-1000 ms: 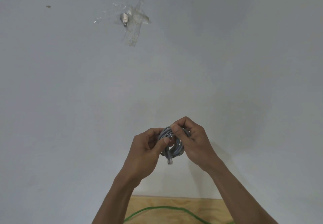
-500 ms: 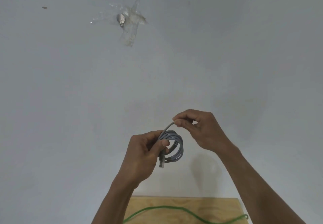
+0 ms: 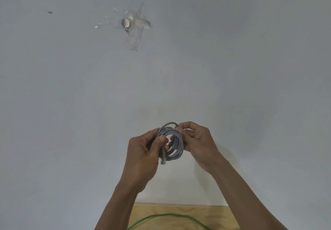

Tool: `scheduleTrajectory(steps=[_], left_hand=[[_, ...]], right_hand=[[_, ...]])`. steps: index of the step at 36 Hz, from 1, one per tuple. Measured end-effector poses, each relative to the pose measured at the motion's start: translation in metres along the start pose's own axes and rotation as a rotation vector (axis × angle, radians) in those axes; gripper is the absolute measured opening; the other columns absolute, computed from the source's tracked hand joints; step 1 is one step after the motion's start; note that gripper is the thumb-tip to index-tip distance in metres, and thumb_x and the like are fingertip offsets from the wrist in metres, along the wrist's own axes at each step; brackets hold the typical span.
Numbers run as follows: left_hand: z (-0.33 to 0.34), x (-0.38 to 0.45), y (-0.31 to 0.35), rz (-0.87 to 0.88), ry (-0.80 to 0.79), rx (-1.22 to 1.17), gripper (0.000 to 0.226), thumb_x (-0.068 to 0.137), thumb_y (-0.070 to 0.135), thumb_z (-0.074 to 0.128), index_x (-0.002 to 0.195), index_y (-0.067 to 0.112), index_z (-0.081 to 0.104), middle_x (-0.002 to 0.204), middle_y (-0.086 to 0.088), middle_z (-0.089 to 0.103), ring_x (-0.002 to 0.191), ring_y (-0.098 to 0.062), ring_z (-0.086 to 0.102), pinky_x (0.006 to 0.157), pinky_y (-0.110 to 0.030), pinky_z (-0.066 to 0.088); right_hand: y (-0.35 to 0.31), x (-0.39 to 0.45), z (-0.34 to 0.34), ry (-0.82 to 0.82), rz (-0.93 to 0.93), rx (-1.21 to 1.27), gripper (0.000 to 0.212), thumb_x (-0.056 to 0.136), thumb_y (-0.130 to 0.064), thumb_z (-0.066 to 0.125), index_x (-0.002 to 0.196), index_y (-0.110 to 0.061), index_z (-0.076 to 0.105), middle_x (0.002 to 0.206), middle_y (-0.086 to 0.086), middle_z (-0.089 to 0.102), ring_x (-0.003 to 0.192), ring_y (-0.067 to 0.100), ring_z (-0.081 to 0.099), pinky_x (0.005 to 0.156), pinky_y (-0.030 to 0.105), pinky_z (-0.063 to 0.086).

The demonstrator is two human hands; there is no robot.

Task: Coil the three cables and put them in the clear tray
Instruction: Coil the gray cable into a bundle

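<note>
A grey cable (image 3: 176,141) wound into a small coil is held up in front of the wall. My left hand (image 3: 143,156) grips the coil's left side, thumb across the loops, and a plug end hangs down below the thumb. My right hand (image 3: 198,143) pinches the coil's right side and the top loop. A green cable (image 3: 161,217) lies in an arc on the wooden table (image 3: 206,213) at the bottom edge. The clear tray is out of view.
A plain grey-white wall (image 3: 71,122) fills most of the view. A metal fitting under crossed clear tape (image 3: 131,25) is stuck high on it. A small dark speck (image 3: 49,12) sits at the upper left.
My right hand, which had pulled a loop of the grey cable up and away, has come back down onto the coil and laid that loop on it. The left hand kept its hold.
</note>
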State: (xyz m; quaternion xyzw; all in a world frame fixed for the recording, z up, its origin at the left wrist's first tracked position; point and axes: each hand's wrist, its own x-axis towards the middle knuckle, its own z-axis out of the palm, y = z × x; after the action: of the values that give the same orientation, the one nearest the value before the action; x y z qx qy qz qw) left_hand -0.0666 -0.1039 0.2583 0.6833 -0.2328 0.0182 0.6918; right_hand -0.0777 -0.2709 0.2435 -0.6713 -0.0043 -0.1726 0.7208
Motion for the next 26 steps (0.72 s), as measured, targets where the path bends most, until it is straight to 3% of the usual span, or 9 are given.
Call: scheduleTrajectory(steps=[4,6,9,14,18,20,22,24,26], left_hand=[[0.000,-0.001,-0.004,-0.011,-0.035,0.055,0.031,0.099,0.008,0.056,0.091,0.028,0.078,0.071,-0.014,0.066,0.065,-0.018,0.055,0.066,-0.050,0.053],[0.002,-0.003,-0.006,-0.016,-0.040,0.048,0.033,0.099,0.008,0.056,0.091,0.031,0.078,0.075,-0.020,0.065,0.064,-0.020,0.053,0.062,-0.045,0.051],[0.005,-0.005,-0.008,-0.019,-0.007,0.034,0.031,0.099,0.009,0.056,0.092,0.029,0.078,0.073,-0.012,0.069,0.063,-0.014,0.054,0.060,-0.031,0.049],[0.003,-0.003,-0.009,-0.064,-0.035,-0.021,0.036,0.100,0.008,0.054,0.087,0.031,0.079,0.067,-0.011,0.064,0.062,-0.019,0.053,0.061,-0.036,0.049],[0.007,-0.004,-0.011,-0.061,0.000,0.015,0.032,0.100,0.008,0.054,0.089,0.026,0.078,0.062,-0.005,0.060,0.057,-0.016,0.049,0.055,-0.030,0.044],[0.009,-0.005,-0.014,-0.049,0.041,0.081,0.036,0.099,0.008,0.054,0.088,0.035,0.076,0.066,-0.002,0.068,0.059,-0.021,0.058,0.056,-0.034,0.052],[0.011,-0.005,-0.018,-0.048,0.079,0.147,0.038,0.099,0.010,0.053,0.090,0.041,0.074,0.078,0.000,0.075,0.073,-0.025,0.068,0.069,-0.044,0.060],[0.013,-0.004,-0.021,-0.045,0.115,0.207,0.035,0.099,0.011,0.051,0.095,0.038,0.074,0.081,0.003,0.076,0.078,-0.021,0.071,0.074,-0.047,0.060],[0.015,-0.002,-0.023,-0.031,0.155,0.282,0.031,0.098,0.013,0.050,0.098,0.033,0.074,0.079,0.007,0.075,0.076,-0.015,0.070,0.072,-0.045,0.059]], right_hand=[[0.002,0.000,0.004,0.135,-0.030,0.010,0.008,0.097,-0.011,0.063,0.097,-0.004,0.068,0.076,0.012,0.073,0.065,0.019,0.069,0.065,0.027,0.058],[0.003,0.001,0.005,0.198,-0.059,-0.013,0.007,0.097,-0.010,0.064,0.096,-0.006,0.069,0.078,0.012,0.073,0.065,0.019,0.069,0.064,0.028,0.059],[0.001,0.001,0.007,0.189,-0.006,0.039,0.008,0.097,-0.010,0.064,0.098,-0.004,0.069,0.079,0.013,0.073,0.066,0.020,0.070,0.065,0.028,0.059],[0.000,-0.001,0.003,0.123,0.179,0.225,0.009,0.095,-0.007,0.065,0.100,-0.001,0.069,0.078,0.015,0.069,0.062,0.024,0.066,0.059,0.028,0.057],[-0.001,-0.005,0.005,0.037,0.277,0.293,0.012,0.098,-0.006,0.060,0.110,-0.004,0.064,0.076,0.016,0.070,0.059,0.023,0.067,0.055,0.027,0.056],[-0.001,-0.007,0.004,-0.046,0.315,0.253,0.016,0.101,-0.008,0.056,0.116,-0.009,0.061,0.076,0.015,0.071,0.062,0.023,0.068,0.060,0.031,0.057],[-0.001,-0.008,0.003,-0.120,0.332,0.187,0.018,0.102,-0.011,0.055,0.119,-0.015,0.061,0.079,0.013,0.070,0.072,0.023,0.066,0.075,0.043,0.059],[-0.001,-0.009,0.002,-0.159,0.341,0.187,0.023,0.102,-0.010,0.053,0.120,-0.019,0.063,0.086,0.013,0.069,0.081,0.025,0.064,0.090,0.056,0.055],[0.000,-0.011,0.002,-0.179,0.351,0.244,0.031,0.098,-0.007,0.048,0.122,-0.020,0.064,0.091,0.014,0.069,0.088,0.026,0.064,0.093,0.059,0.052]])
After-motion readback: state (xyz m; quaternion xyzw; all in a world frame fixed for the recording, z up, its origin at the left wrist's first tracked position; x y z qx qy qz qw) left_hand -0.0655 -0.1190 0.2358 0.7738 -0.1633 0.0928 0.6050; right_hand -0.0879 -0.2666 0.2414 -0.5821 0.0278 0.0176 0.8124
